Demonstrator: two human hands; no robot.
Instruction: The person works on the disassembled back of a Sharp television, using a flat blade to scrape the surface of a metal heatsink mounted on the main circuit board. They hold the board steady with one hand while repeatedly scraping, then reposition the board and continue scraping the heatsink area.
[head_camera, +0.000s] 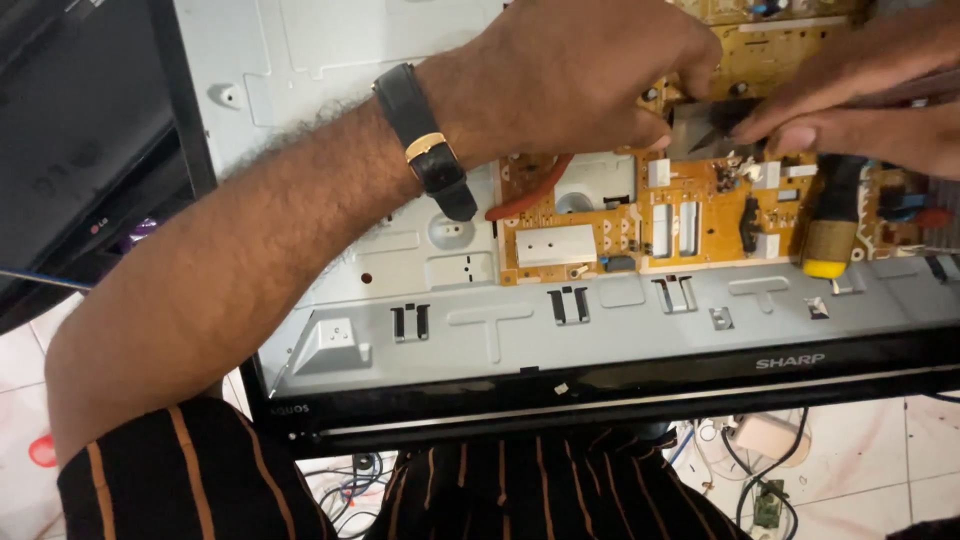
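A flat television lies face down with its back cover off, baring a grey metal chassis (600, 325) and a yellow circuit board (610, 215). My left hand (590, 70), with a black-strapped watch (425, 140) on the wrist, reaches across the board and curls its fingers onto a small dark metal plate (700, 128) standing on it. My right hand (870, 90) comes in from the upper right and pinches the same plate's right edge. A screwdriver's black and yellow handle (828, 225) shows just below my right hand; whether that hand holds it is hidden.
A red wire (530, 195) curves along the board's left end. The television's black front frame (600, 385) rests over my striped trousers (500, 490). Another dark screen (70, 130) stands at left. Loose cables and a small adapter (765, 440) lie on the tiled floor.
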